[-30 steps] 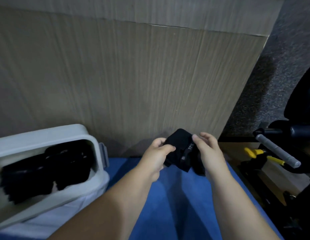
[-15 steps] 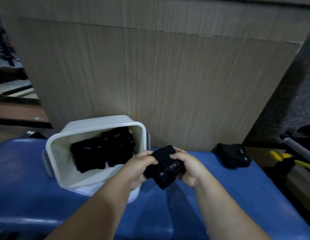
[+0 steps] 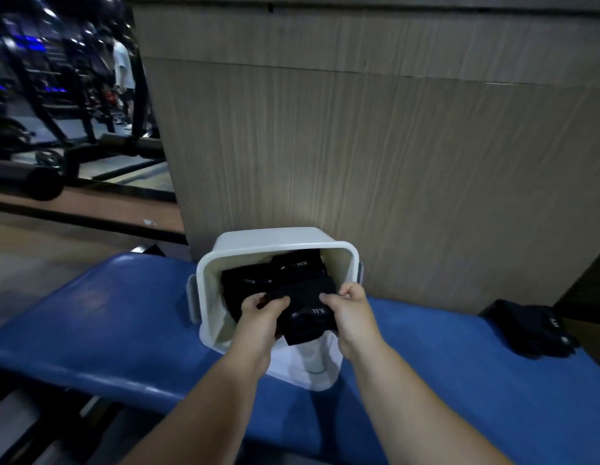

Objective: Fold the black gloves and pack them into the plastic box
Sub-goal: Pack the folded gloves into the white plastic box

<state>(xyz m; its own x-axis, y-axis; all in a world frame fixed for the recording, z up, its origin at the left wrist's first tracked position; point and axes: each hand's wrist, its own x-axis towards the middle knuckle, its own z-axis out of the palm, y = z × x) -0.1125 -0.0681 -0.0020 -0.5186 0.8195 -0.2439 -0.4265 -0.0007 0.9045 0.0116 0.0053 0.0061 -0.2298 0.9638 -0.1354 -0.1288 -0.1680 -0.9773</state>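
1. The left hand (image 3: 261, 317) and the right hand (image 3: 350, 313) each grip one side of a folded black glove (image 3: 310, 313), with fingers curled round its edges.
2. The glove is held over the near rim of the white plastic box (image 3: 208, 263), partly inside its mouth.
3. The box is tilted toward the person at the back edge of the blue padded counter (image 3: 107, 313), against a wood-grain panel (image 3: 359, 162).
4. The packed black gloves (image 3: 258, 280) lie inside the box.
5. The loose black gloves (image 3: 533, 327) lie near the counter's right end, well apart from the box.
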